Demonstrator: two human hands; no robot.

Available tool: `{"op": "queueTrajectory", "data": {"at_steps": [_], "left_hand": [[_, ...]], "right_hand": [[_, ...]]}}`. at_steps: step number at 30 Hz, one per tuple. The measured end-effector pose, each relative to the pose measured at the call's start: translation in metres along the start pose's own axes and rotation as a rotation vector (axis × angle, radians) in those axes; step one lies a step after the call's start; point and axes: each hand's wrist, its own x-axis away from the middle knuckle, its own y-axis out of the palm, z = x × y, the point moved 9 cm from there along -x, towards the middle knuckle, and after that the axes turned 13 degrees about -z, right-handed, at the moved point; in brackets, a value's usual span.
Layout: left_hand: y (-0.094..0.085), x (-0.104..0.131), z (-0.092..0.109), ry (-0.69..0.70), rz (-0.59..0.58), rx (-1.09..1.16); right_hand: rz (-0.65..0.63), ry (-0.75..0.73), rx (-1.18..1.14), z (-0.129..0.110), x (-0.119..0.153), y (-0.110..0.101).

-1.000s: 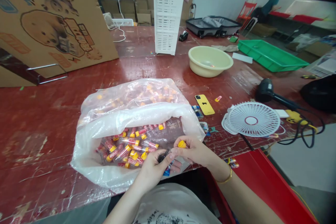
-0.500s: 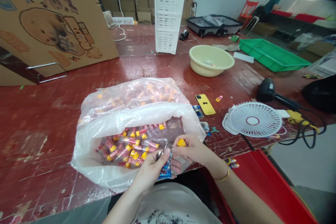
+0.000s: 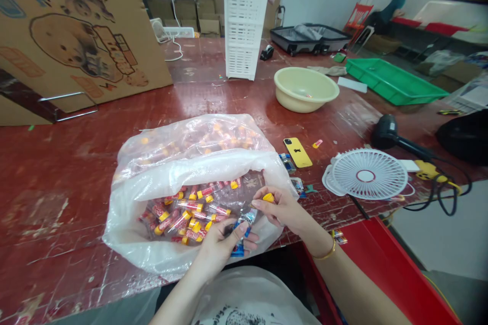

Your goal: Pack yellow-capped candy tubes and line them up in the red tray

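A white translucent bag (image 3: 133, 244) lies open on the red table (image 3: 49, 188), with several small clear tubes (image 3: 183, 221) with yellow caps inside. At the bag's near right edge my left hand (image 3: 223, 244) is closed on a blue packet (image 3: 239, 250), and a clear tube part shows above it. My right hand (image 3: 280, 208) pinches a yellow cap (image 3: 268, 197) between thumb and fingers, just right of and above my left hand.
Right of the bag are a yellow phone (image 3: 298, 152), a white fan (image 3: 365, 176) and a black hair dryer (image 3: 387, 134). Farther back stand a cream basin (image 3: 305, 91), a white basket tower (image 3: 246, 25) and a green tray (image 3: 394, 84). A large cardboard box (image 3: 84, 35) is at left.
My right hand has moved slightly up and right with the yellow cap, away from my left hand. The blue packet has shifted in my left hand.
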Motion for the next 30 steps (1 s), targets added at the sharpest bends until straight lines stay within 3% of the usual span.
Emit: {"op": "queueTrajectory", "data": {"at_steps": [4, 7, 9, 13, 18, 21, 25, 30], "left_hand": [[0.0, 0.003, 0.003, 0.023, 0.051, 0.009], [-0.001, 0.003, 0.004, 0.042, 0.067, 0.01], [-0.001, 0.002, 0.005, 0.063, 0.062, 0.001], [0.0, 0.0, 0.008, 0.1, 0.046, -0.021], [0.003, -0.001, 0.009, 0.112, 0.024, -0.021], [0.005, -0.002, 0.008, 0.11, 0.013, -0.021], [0.01, -0.004, 0.004, 0.084, -0.011, 0.038], [0.019, -0.006, 0.006, 0.091, -0.028, 0.036]], "right_hand": [[0.047, -0.064, -0.015, -0.006, 0.001, -0.007], [0.336, -0.366, -0.094, -0.034, 0.017, -0.034], [0.447, -0.508, -0.049, -0.051, 0.03, -0.039], [0.37, -0.594, 0.281, -0.078, 0.038, -0.014], [0.302, -0.674, 0.461, -0.085, 0.04, 0.005], [0.244, -0.659, 0.392, -0.081, 0.033, 0.007], [0.195, -0.538, 0.138, -0.061, 0.017, 0.003], [0.211, -0.421, -0.008, -0.035, 0.009, -0.002]]}}
